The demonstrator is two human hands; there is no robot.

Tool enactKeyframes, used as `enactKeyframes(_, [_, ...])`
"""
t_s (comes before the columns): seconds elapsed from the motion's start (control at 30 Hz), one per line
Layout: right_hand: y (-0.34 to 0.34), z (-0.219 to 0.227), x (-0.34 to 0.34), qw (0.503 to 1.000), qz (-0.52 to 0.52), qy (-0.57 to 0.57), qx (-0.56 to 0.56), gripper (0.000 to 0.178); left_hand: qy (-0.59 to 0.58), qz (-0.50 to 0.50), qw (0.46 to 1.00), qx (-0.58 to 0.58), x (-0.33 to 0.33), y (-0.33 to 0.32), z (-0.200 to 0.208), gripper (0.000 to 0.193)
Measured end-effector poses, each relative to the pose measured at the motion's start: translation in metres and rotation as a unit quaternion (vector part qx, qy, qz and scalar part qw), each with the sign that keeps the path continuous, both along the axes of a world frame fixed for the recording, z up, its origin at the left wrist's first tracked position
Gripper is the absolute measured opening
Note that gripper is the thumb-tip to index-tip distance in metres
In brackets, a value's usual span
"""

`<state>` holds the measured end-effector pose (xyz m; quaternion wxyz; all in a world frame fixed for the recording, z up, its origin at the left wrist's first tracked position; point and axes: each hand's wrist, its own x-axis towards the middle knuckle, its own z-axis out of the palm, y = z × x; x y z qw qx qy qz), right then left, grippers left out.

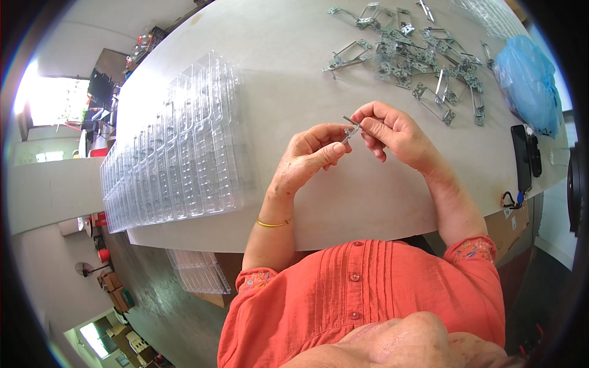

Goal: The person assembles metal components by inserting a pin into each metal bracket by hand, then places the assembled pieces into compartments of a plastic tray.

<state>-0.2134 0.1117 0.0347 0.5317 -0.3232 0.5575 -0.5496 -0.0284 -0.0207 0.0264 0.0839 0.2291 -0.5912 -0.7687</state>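
"So, where was the small metal bracket (348, 137)?"

"Near the middle, toward half past one. The left hand (310, 150) pinched its body, thumb against curled fingers; the right hand (391, 130), partly closed, seemed to grip the thin dark pin (348, 118) at its upper end."

"How did it look to handle?"

"Light and stiff, I judged, perhaps slick, with slender parts that might bend. The flat sides seemed the best hold, as on the metal bracket frames (402, 55) farther out toward one o'clock."

"Any brand or writing?"

"Just pale labels (508, 213) on the cardboard box (512, 233) past three o'clock; nothing legible."
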Motion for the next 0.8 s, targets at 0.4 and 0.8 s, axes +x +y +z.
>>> enactKeyframes(0.4, [0.002,-0.008,0.001,0.989,-0.005,0.149,0.007,0.023,-0.041,-0.095,0.992,-0.067,0.001,0.003,0.001,0.046])
enactKeyframes(0.8, [0.0,-0.004,-0.005,0.982,-0.136,0.122,-0.055,0.017,-0.034,-0.062,0.997,0.005,-0.001,0.003,0.002,0.041])
